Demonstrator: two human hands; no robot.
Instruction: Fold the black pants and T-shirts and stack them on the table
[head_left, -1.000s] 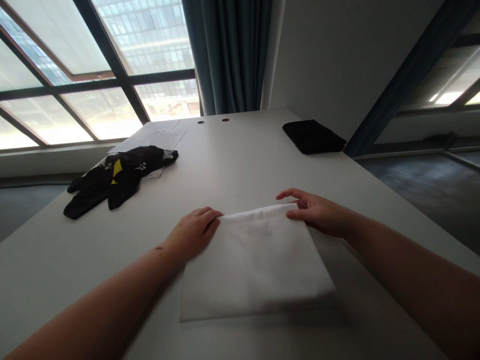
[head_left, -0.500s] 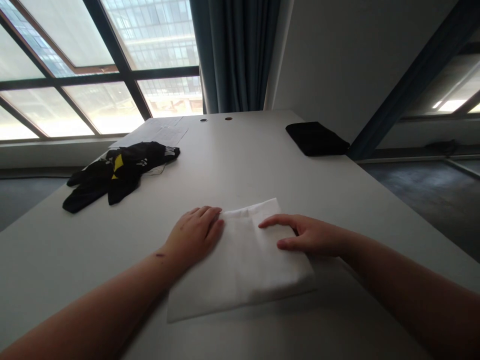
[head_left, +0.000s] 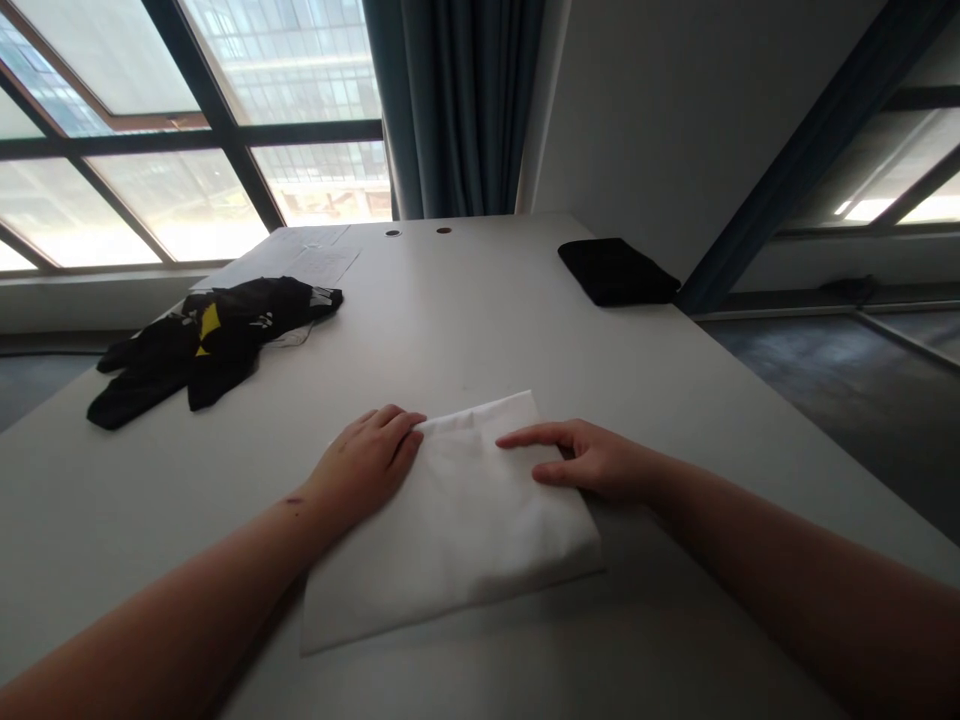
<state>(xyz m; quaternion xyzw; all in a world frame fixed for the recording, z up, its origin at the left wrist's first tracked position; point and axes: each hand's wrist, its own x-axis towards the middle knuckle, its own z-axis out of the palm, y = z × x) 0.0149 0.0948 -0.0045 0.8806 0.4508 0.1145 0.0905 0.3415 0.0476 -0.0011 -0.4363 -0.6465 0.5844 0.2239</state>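
Observation:
A folded white cloth [head_left: 457,530] lies flat on the table in front of me, slightly creased near its far edge. Across its upper left side rests my left hand [head_left: 375,450], palm down with the fingers stretched out over the far edge. My right hand [head_left: 592,460] lies on the right side of the cloth, index finger and thumb spread apart and touching its surface. Its other fingers are tucked at the right edge, partly hidden. I see nothing gripped in either hand.
The white table [head_left: 465,310] stretches away toward a blue curtain [head_left: 457,110] and windows. A crumpled black garment with yellow [head_left: 217,340] lies at the left, by some paper sheets [head_left: 315,255]. A folded black cloth [head_left: 619,272] sits near the right edge.
The whole view has shifted a little, so everything appears farther left. Both hands keep nearly the same places on the white cloth.

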